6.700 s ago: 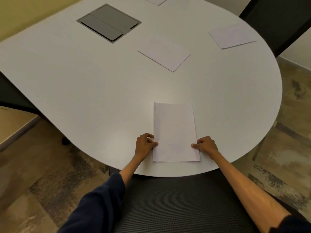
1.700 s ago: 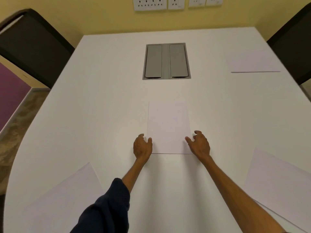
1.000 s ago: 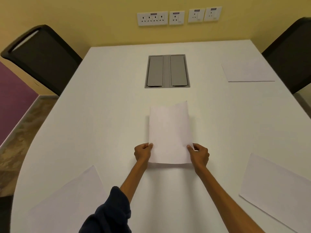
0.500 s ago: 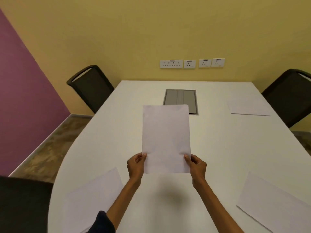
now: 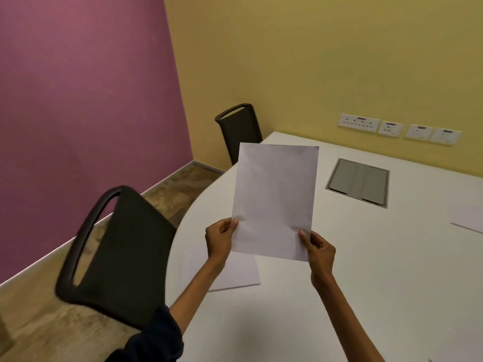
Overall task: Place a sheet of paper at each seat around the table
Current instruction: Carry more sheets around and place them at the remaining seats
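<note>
Sheet of paper (image 5: 274, 199): held upright above the surface (image 5: 366, 270), plain white.
Left hand (image 5: 218, 240): pinches its lower left edge.
Right hand (image 5: 320, 250): pinches its lower right edge.
Wall sockets (image 5: 358, 122): labels unreadable.

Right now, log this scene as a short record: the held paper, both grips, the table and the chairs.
Held item: white rectangular sheet of paper, upright above the table
Left grip: pinches the sheet's lower left edge
Right grip: pinches its lower right edge
Surface: white rounded table
Already laid: flat white paper sheet before the near black chair; second flat sheet, cut off at the right edge
Far black chair: no paper visible there; held sheet hides part of that spot
Table fitting: grey rectangular hatch
</note>
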### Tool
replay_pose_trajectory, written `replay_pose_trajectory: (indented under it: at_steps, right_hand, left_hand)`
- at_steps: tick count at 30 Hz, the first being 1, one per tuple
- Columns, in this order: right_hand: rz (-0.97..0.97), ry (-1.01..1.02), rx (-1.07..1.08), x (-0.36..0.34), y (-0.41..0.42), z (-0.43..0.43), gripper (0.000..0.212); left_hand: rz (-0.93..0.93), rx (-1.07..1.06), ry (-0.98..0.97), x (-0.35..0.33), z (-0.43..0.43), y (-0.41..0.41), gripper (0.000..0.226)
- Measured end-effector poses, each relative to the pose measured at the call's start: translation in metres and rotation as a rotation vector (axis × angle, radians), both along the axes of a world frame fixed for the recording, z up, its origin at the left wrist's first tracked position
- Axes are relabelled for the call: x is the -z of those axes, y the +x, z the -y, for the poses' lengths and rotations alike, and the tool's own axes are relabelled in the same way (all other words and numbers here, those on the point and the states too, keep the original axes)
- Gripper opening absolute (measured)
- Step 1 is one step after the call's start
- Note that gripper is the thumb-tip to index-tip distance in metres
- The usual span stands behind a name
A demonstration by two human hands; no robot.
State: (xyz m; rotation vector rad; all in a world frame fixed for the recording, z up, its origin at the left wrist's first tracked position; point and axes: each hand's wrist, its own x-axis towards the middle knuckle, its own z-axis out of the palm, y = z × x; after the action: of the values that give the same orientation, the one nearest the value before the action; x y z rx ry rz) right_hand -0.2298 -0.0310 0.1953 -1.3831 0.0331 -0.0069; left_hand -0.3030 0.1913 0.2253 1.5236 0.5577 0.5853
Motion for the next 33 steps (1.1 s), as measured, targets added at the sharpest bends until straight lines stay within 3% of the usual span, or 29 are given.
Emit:
replay_pose_trajectory:
  at_steps: [14, 17, 22, 27, 33]
  right_hand:
    - [0.148, 0.033, -0.226, -0.057, -0.146, -0.204, 0.011]
    - [0.159, 0.031, -0.273, -0.062, -0.183, -0.255, 0.009]
    - [0.17, -0.009, -0.374, -0.074, -0.23, -0.333, 0.005]
    - [0.212, -0.043, -0.463, -0.082, -0.252, -0.401, 0.004]
    - [0.179, -0.056, -0.541, -0.072, -0.245, -0.486, 0.005]
  left_hand:
    - [0.161, -0.202, -0.02, -0.043, -0.178, -0.204, 0.005]
    - [0.157, -0.271, -0.046, -0.048, -0.225, -0.245, 0.016]
    - [0.19, -0.358, -0.033, -0.056, -0.292, -0.302, 0.003]
    - [0.198, -0.482, -0.054, -0.056, -0.351, -0.332, 0.028]
    - [0.184, -0.58, -0.072, -0.049, -0.422, -0.335, 0.028]
